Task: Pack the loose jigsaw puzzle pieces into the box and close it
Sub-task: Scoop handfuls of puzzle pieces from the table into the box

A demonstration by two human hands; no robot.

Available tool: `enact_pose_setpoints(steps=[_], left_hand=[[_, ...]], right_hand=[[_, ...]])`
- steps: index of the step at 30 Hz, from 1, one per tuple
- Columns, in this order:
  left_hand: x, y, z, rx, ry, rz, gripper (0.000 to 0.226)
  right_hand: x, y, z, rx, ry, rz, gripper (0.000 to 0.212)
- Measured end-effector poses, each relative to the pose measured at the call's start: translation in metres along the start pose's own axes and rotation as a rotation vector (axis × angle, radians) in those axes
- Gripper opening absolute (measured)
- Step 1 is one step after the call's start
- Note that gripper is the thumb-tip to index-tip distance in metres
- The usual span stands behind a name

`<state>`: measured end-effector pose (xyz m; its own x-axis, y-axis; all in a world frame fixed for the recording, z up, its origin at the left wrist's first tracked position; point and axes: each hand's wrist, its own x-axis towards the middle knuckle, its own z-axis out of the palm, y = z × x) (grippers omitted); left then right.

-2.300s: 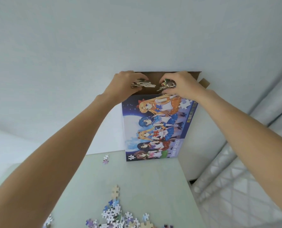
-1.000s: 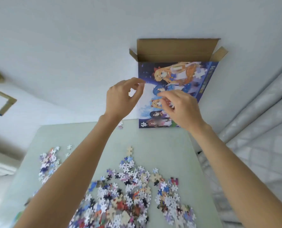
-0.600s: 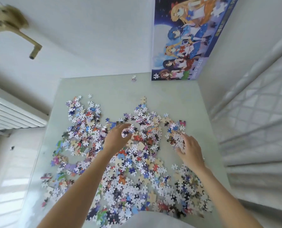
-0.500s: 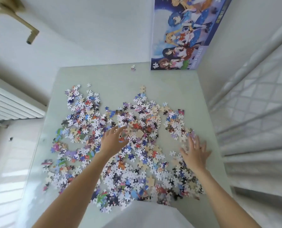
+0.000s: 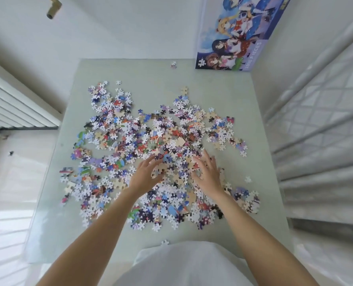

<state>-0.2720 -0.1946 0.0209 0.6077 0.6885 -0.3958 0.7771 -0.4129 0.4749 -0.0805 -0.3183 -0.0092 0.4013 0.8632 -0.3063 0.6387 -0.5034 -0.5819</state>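
A wide heap of loose jigsaw pieces point(image 5: 130, 145) covers the middle of the pale green table point(image 5: 251, 129). The puzzle box point(image 5: 239, 36), printed with cartoon figures, stands upright at the table's far right corner against the wall; its top is cut off by the frame. My left hand point(image 5: 145, 175) and my right hand point(image 5: 207, 171) lie on the heap near its middle, a small gap of pieces between them. Left fingers curl around a few pieces. Right fingers are spread flat on the pieces.
A white radiator point(image 5: 12, 104) runs along the left wall. A quilted mattress or bed point(image 5: 324, 124) borders the table on the right. A stray piece point(image 5: 173, 64) lies near the box, another point(image 5: 164, 242) at the near edge. A brass fitting point(image 5: 54, 8) hangs top left.
Both hands left the box's open top, dropped onto the heap, then drew toward each other at its middle. The view tilted down from box to table.
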Motion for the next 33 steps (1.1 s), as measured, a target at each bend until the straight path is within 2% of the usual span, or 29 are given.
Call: enact_pose_setpoints(steps=[4,9,13,16,20,23,26,28,30,33], left_hand=[[-0.015,-0.006,-0.007,-0.001,0.099,0.038,0.044],[-0.041,-0.019,-0.011,0.045,0.076,0.012,0.042],[-0.062,-0.035,-0.002,0.147,0.022,-0.007,0.049],[-0.085,-0.049,0.012,0.112,0.044,-0.034,0.053],[-0.122,-0.074,0.033,0.088,0.11,-0.129,0.06],[-0.149,-0.093,0.049,0.121,0.191,-0.248,0.077],[-0.161,-0.105,0.06,0.057,0.143,-0.456,0.099],[-0.162,-0.108,0.067,0.027,0.102,-0.507,0.11],[-0.154,-0.105,0.074,0.05,0.102,-0.448,0.115],[-0.128,-0.086,0.079,0.109,0.11,-0.251,0.117]], right_hand=[[-0.023,-0.003,-0.01,-0.045,-0.021,-0.115,0.05],[-0.057,-0.012,0.008,-0.307,-0.172,-0.328,0.032],[-0.075,-0.027,0.037,-0.467,-0.325,-0.472,0.063],[-0.088,-0.033,0.067,-0.545,-0.386,-0.567,0.091],[-0.094,-0.031,0.097,-0.688,-0.384,-0.69,0.105],[-0.074,-0.027,0.089,-0.71,-0.341,-0.598,0.101],[-0.051,-0.031,0.072,-0.728,-0.252,-0.542,0.08],[-0.047,-0.033,0.067,-0.633,-0.196,-0.507,0.064],[-0.05,-0.028,0.064,-0.486,-0.098,-0.449,0.058],[-0.065,-0.002,0.05,-0.33,0.112,-0.203,0.067]])
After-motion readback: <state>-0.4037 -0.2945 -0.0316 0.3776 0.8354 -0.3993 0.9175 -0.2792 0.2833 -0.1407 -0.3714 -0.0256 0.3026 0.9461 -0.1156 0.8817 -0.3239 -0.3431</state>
